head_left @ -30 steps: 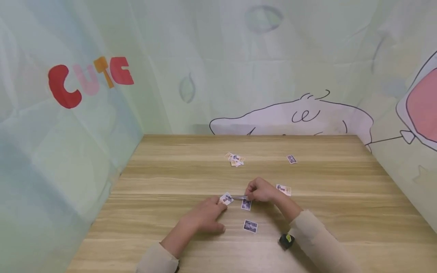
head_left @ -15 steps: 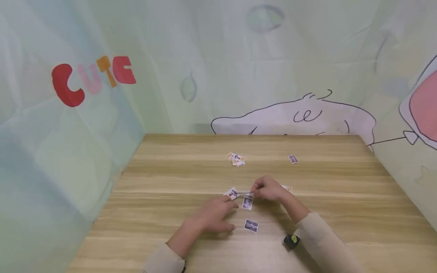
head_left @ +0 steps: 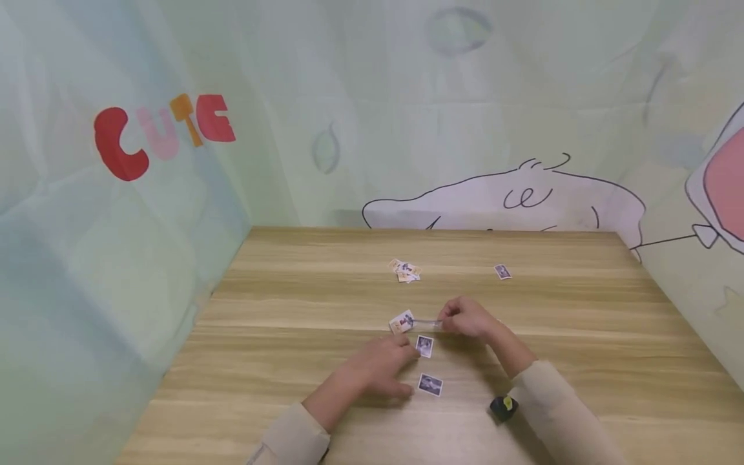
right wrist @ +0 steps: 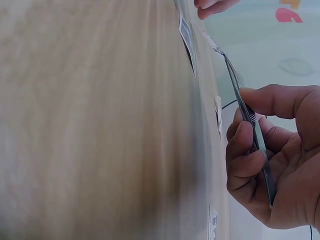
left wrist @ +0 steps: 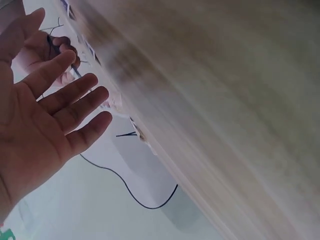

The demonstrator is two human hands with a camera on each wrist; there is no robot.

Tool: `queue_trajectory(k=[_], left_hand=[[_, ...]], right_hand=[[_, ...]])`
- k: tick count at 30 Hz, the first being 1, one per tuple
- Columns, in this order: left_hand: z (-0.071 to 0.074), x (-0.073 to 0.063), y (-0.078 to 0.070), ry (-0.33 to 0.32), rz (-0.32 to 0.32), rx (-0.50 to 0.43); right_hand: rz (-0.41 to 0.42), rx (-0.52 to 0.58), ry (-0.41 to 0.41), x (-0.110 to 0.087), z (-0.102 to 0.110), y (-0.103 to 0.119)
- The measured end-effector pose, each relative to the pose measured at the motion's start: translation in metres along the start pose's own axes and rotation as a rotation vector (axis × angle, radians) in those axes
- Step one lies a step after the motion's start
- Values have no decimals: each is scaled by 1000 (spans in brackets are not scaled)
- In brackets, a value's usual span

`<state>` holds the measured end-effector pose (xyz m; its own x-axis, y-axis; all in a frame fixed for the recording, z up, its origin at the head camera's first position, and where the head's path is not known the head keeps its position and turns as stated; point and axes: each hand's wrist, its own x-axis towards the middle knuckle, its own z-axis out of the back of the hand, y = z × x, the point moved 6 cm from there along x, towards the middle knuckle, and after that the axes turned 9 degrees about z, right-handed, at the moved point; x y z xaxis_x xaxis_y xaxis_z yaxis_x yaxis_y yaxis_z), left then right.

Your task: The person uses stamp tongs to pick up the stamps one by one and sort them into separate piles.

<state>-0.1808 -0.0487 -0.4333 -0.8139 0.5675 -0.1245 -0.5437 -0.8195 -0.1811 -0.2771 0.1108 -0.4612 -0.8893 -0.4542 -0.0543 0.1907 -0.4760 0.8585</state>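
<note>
My right hand (head_left: 467, 316) holds a pair of metal tweezers (right wrist: 232, 75) between thumb and curled fingers. At the tweezers' tips is the edge of a small printed stamp (head_left: 401, 321), tilted over the table. My left hand (head_left: 380, 368) is palm down with fingers extended, just in front of that stamp; its straight fingers show in the left wrist view. By its fingertips lies a dark purple stamp (head_left: 425, 347), and a second purple one (head_left: 431, 385) lies nearer me, beside the thumb. Whether the left fingertips touch any stamp I cannot tell.
Farther back on the wooden table (head_left: 302, 284) is an overlapping pile of stamps (head_left: 405, 270), with a single purple stamp (head_left: 502, 272) to its right. A small black box (head_left: 504, 408) with a yellow-green mark sits by the right sleeve. Printed cloth walls stand around the table.
My right hand has moved right and slightly away, drawing the tweezers and stamp along. The left hand has shifted right, its fingers now off that stamp. Another stamp has become hidden behind my right wrist.
</note>
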Motion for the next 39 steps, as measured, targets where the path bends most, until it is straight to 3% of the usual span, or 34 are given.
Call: queue_trajectory(k=[9,22,36,39], left_hand=[[-8,9,-1,-1,-30,18],[-14,15,-4,30,-37,99],[-17,19,-1,60,-12,21],[-16,19,-1,60,-9,14]], right_hand=[[11,-25,-24,-1,11,-2],[-34,52,-56,-6,26,-9],[-70,-18,-93,-10,47,-16],[-80,22,-109,-11,51,-19]])
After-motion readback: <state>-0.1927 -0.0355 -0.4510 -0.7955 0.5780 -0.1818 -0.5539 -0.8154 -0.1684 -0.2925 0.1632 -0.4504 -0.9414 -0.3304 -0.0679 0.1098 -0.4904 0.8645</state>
